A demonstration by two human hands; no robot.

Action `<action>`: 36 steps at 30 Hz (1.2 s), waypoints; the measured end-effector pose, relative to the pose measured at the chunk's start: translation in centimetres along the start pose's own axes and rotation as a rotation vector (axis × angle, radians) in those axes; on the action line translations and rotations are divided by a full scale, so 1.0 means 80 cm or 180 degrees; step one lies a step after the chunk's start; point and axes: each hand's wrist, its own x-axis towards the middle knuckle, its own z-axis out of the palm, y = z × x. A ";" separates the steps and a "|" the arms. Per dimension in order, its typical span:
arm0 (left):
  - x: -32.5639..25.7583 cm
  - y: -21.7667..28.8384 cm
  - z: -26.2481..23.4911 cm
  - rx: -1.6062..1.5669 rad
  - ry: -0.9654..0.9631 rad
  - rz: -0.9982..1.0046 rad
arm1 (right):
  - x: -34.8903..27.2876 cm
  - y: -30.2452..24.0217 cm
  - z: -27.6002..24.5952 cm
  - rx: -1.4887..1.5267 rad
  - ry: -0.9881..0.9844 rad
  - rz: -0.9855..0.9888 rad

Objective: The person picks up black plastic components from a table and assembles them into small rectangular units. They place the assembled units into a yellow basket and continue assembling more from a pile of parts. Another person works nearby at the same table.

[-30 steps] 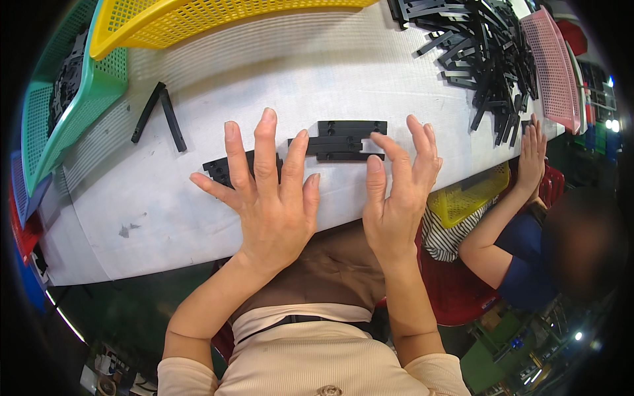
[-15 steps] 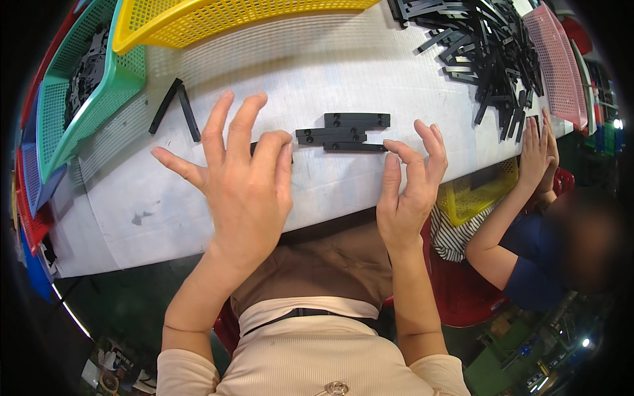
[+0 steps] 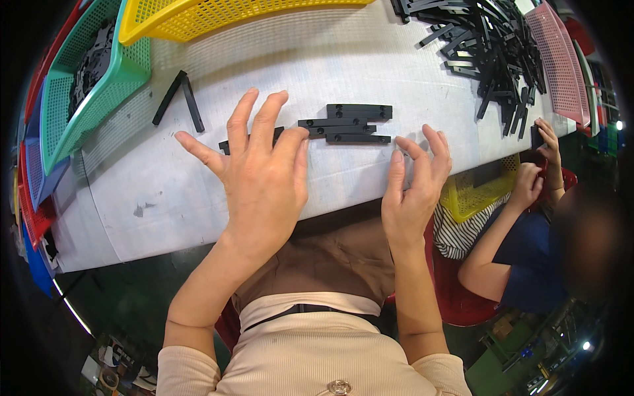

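Several flat black bars with small holes lie close together on the white table, among them an upper bar (image 3: 358, 111) and a lower bar (image 3: 357, 138). My left hand (image 3: 264, 171) hovers left of them with fingers spread, its index finger bent beside the thumb near the group. Under its fingers lies another black bar (image 3: 225, 146), mostly covered. My right hand (image 3: 417, 181) is held just right of the lower bar, thumb and index finger slightly apart, nothing visible between them.
Two black bars (image 3: 192, 104) form an angle at the left. A green basket (image 3: 135, 66) of black parts stands beyond them, a yellow basket (image 3: 218, 23) at the back. Loose black bars (image 3: 489, 59) are heaped back right near a pink basket (image 3: 558, 66). A co-worker (image 3: 515, 244) sits at right.
My left hand has moved a little to the right, showing more of the bar beneath it. My right hand has shifted slightly right. The co-worker's hands have moved apart.
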 end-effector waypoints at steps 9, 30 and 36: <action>-0.003 0.009 0.006 -0.0042 0.0006 0.0109 | -0.002 -0.001 0.002 0.0205 0.0005 -0.0053; 0.005 0.019 0.029 -0.0230 -0.0125 0.0736 | -0.002 -0.001 -0.008 0.0279 0.0106 -0.0260; 0.001 -0.024 -0.022 -0.0200 0.0419 0.0023 | -0.005 0.000 -0.009 0.0238 0.0181 -0.0116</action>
